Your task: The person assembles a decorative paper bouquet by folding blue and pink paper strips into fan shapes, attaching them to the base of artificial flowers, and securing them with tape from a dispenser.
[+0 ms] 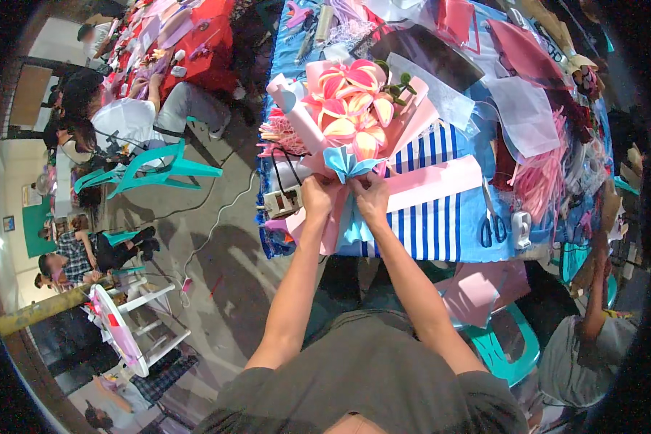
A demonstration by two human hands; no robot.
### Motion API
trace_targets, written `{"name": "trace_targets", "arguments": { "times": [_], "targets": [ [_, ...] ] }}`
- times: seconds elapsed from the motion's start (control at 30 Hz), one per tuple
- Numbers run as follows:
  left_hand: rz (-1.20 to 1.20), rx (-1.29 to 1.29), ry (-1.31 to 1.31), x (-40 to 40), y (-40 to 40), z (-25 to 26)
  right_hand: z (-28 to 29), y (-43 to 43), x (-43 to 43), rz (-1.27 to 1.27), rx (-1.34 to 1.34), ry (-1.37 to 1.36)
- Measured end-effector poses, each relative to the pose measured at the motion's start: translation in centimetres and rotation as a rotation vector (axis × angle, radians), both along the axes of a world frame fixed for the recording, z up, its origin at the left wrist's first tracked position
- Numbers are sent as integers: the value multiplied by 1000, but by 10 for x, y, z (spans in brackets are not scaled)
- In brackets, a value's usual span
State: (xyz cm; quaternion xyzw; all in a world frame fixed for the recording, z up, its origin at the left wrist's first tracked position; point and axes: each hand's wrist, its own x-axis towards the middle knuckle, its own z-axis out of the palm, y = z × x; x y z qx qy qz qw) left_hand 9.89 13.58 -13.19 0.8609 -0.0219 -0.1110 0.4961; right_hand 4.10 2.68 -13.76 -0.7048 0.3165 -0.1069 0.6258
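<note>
A bouquet of pink and yellow artificial flowers (pixel 352 108) lies on the table, wrapped in pale pink paper (pixel 304 122), with green leafy sprigs (pixel 399 87) at its upper right. Around its neck sits gathered light blue wrapping paper (pixel 348 163), flared above my hands and hanging below them. My left hand (pixel 317 196) grips the wrapping at the left of the neck, its fingertips partly hidden. My right hand (pixel 371 194) pinches the blue gather from the right. Pink paper (pixel 434 182) extends to the right behind my right hand. Scissors (pixel 491 217) lie farther right.
A tape dispenser (pixel 521 229) stands near the table's front edge. A power socket box (pixel 282 202) is left of my left hand. Pink pipe cleaners (pixel 540 179) and translucent sheets (pixel 523 114) lie at right. A teal chair (pixel 507 347) is below right; other people sit around.
</note>
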Motion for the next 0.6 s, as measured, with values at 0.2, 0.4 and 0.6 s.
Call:
{"name": "trace_targets", "arguments": {
  "times": [0.2, 0.4, 0.6],
  "targets": [
    [-27, -74, 149, -4, -4, 25, 3, -2, -1, 16, 7, 42],
    [-36, -341, 343, -3, -1, 37, -4, -1, 0, 19, -93, 51],
    [-37, -176, 255, -5, -5, 37, -7, 0, 0, 5, -51, 16]
  ]
}}
